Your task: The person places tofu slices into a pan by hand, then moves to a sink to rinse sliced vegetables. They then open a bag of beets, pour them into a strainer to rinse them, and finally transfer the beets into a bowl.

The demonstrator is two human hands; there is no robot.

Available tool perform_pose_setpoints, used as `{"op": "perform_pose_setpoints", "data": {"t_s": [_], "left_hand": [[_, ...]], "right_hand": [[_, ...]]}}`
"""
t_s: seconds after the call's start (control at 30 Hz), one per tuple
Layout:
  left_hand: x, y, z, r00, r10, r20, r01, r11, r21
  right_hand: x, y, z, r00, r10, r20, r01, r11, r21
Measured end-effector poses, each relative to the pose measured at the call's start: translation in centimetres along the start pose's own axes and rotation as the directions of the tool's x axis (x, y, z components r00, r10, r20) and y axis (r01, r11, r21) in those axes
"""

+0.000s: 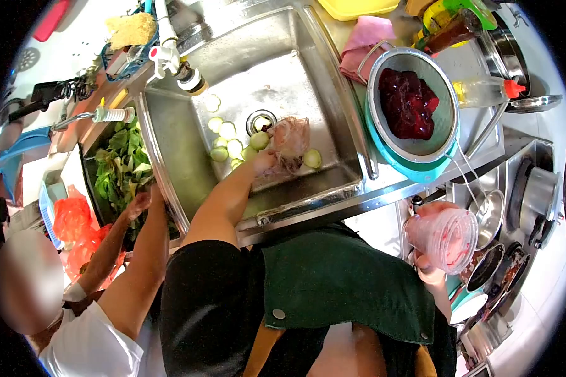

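Observation:
My left hand reaches into the steel sink, its fingers mostly hidden at a clear, crumpled plastic bag with something pinkish inside. Several pale green round slices lie around it on the sink floor, some close to the drain. Out to the right, beyond the sink, my right hand is wrapped round a clear plastic tub with reddish bits on its inner wall. The tub is tilted, its round rim facing away from my body.
Dark red pieces fill a mesh strainer over a teal bowl right of the sink. A tap overhangs the sink. At left, a co-worker's hands touch leafy greens. Pots stand at far right.

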State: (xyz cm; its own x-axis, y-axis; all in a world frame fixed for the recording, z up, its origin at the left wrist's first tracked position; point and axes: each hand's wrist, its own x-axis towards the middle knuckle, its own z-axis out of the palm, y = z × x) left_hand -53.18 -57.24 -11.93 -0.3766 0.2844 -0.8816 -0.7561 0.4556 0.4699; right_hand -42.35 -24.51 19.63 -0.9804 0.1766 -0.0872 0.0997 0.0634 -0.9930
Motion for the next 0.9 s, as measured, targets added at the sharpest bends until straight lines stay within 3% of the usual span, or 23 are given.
{"op": "perform_pose_setpoints", "data": {"t_s": [0.07, 0.1, 0.17, 0.3, 0.43, 0.5, 0.57, 0.63, 0.7, 0.73, 0.77, 0.83, 0.9], "left_hand": [[-2.8, 1.8, -0.6, 1.0, -0.006, 0.0, 0.006, 0.981, -0.193], [-3.1, 1.3, -1.1, 1.0, 0.0, -0.007, -0.001, 0.982, -0.187], [-2.6, -0.4, -2.2, 0.992, 0.124, -0.026, -0.121, 0.86, -0.497], [-3.6, 0.4, -3.3, 0.991, 0.089, -0.098, -0.129, 0.821, -0.555], [-8.6, 7.8, -1.1, 0.922, 0.386, -0.045, -0.335, 0.731, -0.595], [-11.7, 12.3, 1.7, 0.881, 0.43, -0.196, -0.463, 0.699, -0.545], [-13.5, 16.3, 4.3, 0.716, 0.644, -0.269, -0.691, 0.6, -0.404], [-15.1, 20.1, 6.8, 0.574, 0.783, -0.241, -0.819, 0.545, -0.18], [-15.3, 23.1, 9.4, 0.391, 0.887, -0.244, -0.9, 0.424, 0.097], [-15.0, 24.9, 10.6, -0.004, 0.974, -0.225, -0.809, 0.129, 0.573], [-15.2, 25.8, 12.4, -0.01, 0.976, -0.215, -0.878, 0.094, 0.469], [-15.5, 27.6, 14.2, -0.109, 0.992, -0.069, -0.744, -0.035, 0.668], [-15.3, 28.6, 14.8, -0.14, 0.987, 0.075, -0.672, -0.151, 0.726]], "right_hand": [[-0.1, -0.3, -0.1, 1.0, -0.015, -0.014, 0.015, 1.0, 0.02], [-0.1, -0.6, -0.2, 0.999, -0.032, -0.004, 0.032, 0.999, 0.018], [-0.2, -1.0, -0.5, 0.998, -0.06, 0.004, 0.06, 0.998, 0.02], [-0.6, -1.3, -1.7, 0.998, -0.06, 0.03, 0.059, 0.998, 0.026], [-0.8, -2.4, -2.8, 0.992, -0.114, 0.055, 0.117, 0.992, -0.054], [-1.0, -2.9, -3.3, 0.989, -0.144, 0.031, 0.146, 0.988, -0.044], [-1.3, -3.6, -3.8, 0.985, -0.172, -0.001, 0.172, 0.984, -0.046], [-1.9, -4.5, -4.3, 0.998, -0.063, 0.005, 0.063, 0.998, 0.015], [-2.3, -3.7, -5.1, 0.998, -0.058, -0.033, 0.058, 0.998, -0.004], [-2.3, -3.4, -5.5, 0.997, -0.079, -0.017, 0.079, 0.996, 0.028], [-2.3, -3.0, -5.8, 0.995, -0.099, 0.0, 0.099, 0.993, 0.058], [-2.3, -2.8, -6.0, 0.994, -0.105, -0.018, 0.106, 0.99, 0.09], [-1.9, -3.2, -6.0, 1.0, -0.005, -0.02, 0.007, 0.994, 0.11]]}}
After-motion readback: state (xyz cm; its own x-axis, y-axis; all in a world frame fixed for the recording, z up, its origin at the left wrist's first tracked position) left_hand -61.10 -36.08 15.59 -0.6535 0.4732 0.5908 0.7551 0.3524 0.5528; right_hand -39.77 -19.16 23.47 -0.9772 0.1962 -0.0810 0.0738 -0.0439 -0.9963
